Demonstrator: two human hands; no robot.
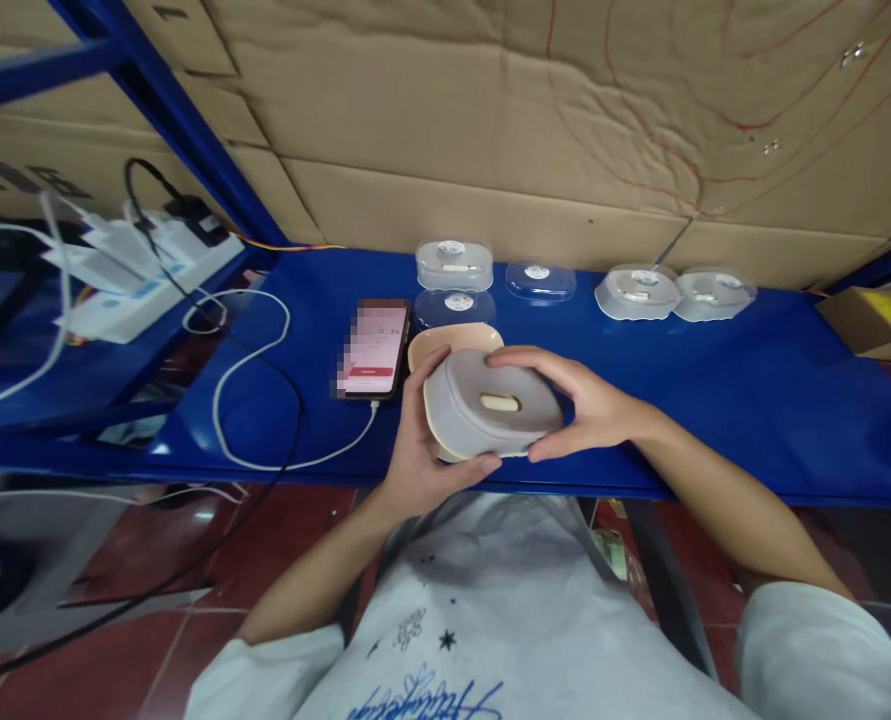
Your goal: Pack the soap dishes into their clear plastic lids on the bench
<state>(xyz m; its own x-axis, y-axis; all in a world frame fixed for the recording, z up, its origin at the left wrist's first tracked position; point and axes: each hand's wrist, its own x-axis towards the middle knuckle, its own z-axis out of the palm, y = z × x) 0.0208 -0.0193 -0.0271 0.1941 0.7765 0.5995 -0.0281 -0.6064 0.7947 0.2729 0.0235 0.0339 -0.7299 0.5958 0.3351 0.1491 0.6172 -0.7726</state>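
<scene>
Between my two hands is a grey oval lidded box [482, 400] with a small cream tab on its top and a cream rim at its lower edge. My left hand [422, 440] wraps its left side, thumb along the front. On the right side, my right hand [580, 400] grips it with the fingers over the back edge and the thumb at the front. A peach-coloured oval tray or lid [456, 340] lies just behind it, partly covered by the box and my left fingers. The underside of the box is hidden.
Grey boxes with clear covers [454, 265] stand along the back of the blue table [715, 400], beside clear covers [540, 281]. A phone [374, 350] on a white cable lies left of my hands. Further left is a loaded power strip [152, 290]; at far right, a cardboard box [876, 320].
</scene>
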